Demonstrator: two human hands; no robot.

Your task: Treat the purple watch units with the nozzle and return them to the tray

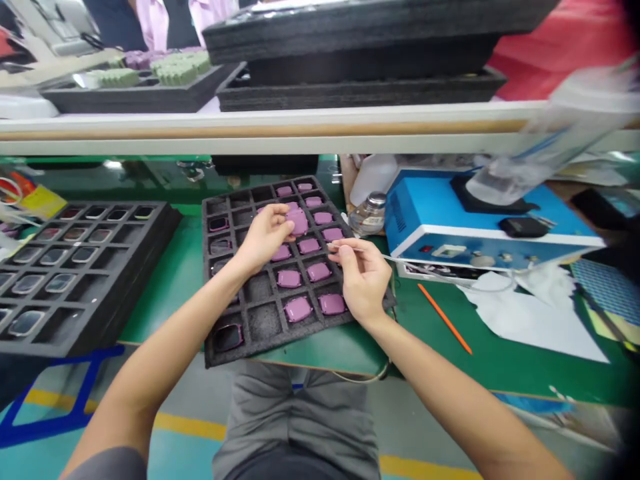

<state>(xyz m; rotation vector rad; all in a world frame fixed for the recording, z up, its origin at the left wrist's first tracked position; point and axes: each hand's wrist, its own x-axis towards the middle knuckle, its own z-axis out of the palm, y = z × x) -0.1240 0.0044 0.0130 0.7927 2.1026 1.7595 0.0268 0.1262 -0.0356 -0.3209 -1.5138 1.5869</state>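
A black foam tray (263, 321) lies on the green bench in front of me, with several pink-purple pieces in its right columns and a few dark-centred frames on its left side. Above the tray's middle, my left hand (267, 237) is closed on a pink-purple piece (297, 222) between thumb and fingers. My right hand (361, 277) is pinched on the tip of a thin pale tube (417, 265) over the tray's right edge. That tube runs right, past the front of a blue box-shaped device (430, 223).
Left, a stack of foam trays (145, 260) holds clear rectangular parts. A glass jar (369, 213) stands behind my right hand. An orange stick (444, 318) and white paper (540, 320) lie right. Overhead, a shelf (300, 137) carries more black trays.
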